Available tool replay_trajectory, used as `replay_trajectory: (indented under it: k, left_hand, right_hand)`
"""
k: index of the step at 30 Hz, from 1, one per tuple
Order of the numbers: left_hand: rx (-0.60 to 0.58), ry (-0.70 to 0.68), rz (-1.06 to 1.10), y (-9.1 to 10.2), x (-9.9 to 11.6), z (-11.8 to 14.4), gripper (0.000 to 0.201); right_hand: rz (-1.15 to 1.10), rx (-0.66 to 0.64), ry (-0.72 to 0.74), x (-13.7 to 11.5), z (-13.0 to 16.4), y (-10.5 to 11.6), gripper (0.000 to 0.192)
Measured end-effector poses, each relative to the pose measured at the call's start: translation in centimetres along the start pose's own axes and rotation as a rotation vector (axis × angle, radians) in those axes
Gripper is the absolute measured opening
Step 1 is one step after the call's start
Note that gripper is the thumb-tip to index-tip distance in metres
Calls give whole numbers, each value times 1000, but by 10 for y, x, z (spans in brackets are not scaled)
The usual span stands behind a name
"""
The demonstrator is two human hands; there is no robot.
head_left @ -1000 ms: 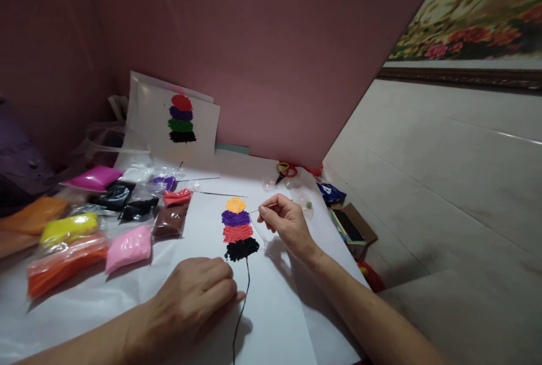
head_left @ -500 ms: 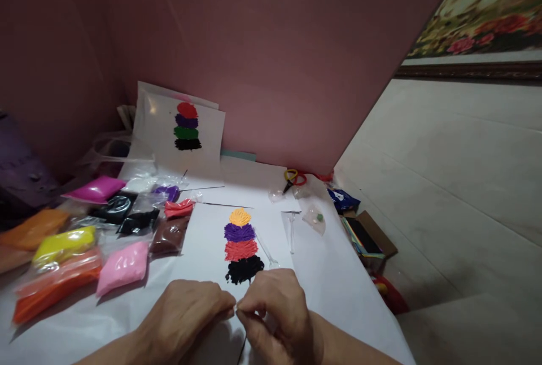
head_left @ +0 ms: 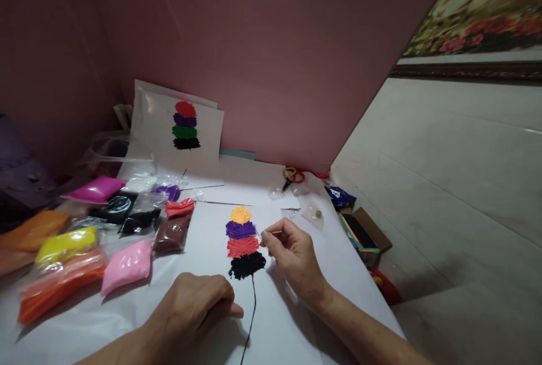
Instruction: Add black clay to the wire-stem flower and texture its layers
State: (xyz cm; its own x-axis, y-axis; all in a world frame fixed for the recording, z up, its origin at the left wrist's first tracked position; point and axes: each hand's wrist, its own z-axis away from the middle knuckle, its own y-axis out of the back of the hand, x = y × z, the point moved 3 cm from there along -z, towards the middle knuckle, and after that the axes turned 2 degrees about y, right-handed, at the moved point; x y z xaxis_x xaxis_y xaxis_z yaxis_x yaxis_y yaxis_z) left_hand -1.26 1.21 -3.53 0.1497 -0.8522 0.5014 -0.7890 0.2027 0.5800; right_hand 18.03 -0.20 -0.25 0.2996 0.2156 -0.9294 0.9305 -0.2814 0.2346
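Note:
On a white sheet (head_left: 212, 241) lies a stack of clay patches: orange (head_left: 240, 214), purple (head_left: 240, 229), red (head_left: 242, 246) and black (head_left: 247, 265), with a thin black line (head_left: 252, 308) running down from it. My right hand (head_left: 292, 252) pinches a thin stick (head_left: 275, 232) whose tip sits just right of the purple and red patches. My left hand (head_left: 195, 306) rests curled on the sheet, pressing it down just left of the black line.
Bags of coloured clay (head_left: 84, 241) lie at the left. A finished sample sheet (head_left: 184, 125) leans on the pink board (head_left: 275, 55). Scissors (head_left: 292, 176), a small bag (head_left: 315, 215) and a box of coloured sticks (head_left: 359, 232) sit at the right edge.
One second ago my right hand held the stick near the orange patch. Half a second ago it dropped beside my left hand. Now it is back up by the purple and red patches.

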Motion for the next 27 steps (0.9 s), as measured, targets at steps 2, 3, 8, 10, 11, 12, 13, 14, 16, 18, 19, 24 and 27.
replay_trajectory:
  k: [2,3,8,10,11,12,13,14,16,18,19,24,27]
  left_hand:
    - [-30,31,37,-3,-3,2,29]
    - [-41,38,42,-4,-3,3,30]
    - [-18,-33,-15,-2,2,-5,36]
    - [-9,-70,-32,0,8,-10,38]
    - [-7,-86,-46,2,10,-12,39]
    - [-13,-101,-64,3,12,-14,40]
    - [-19,-115,-83,4,14,-15,42]
    - [-23,-124,-101,5,15,-16,43]
    - [-33,-134,-126,6,16,-17,45]
    - [-34,-137,-137,6,17,-17,46]
    - [-34,-137,-137,6,17,-17,46]
    - [-40,-158,-132,3,18,-16,47]
    - [-69,-158,-133,2,17,-15,46]
  right_hand:
    - [16,-2,-44,4,-6,0,16]
    - [20,0,-56,7,-9,0,15]
    - [91,10,-55,21,-25,-3,13]
    - [84,-10,-34,27,-32,-6,10]
    - [80,-24,-23,29,-35,-7,9]
    - [80,-40,-10,31,-38,-9,7]
    - [83,-53,4,32,-40,-11,6]
    - [93,-66,19,32,-42,-13,5]
    - [118,-85,45,32,-44,-16,6]
    - [137,-89,58,33,-46,-19,6]
    - [144,-90,60,33,-47,-19,6]
    - [151,-142,44,34,-52,-16,6]
    - [149,-236,24,31,-54,-11,7]
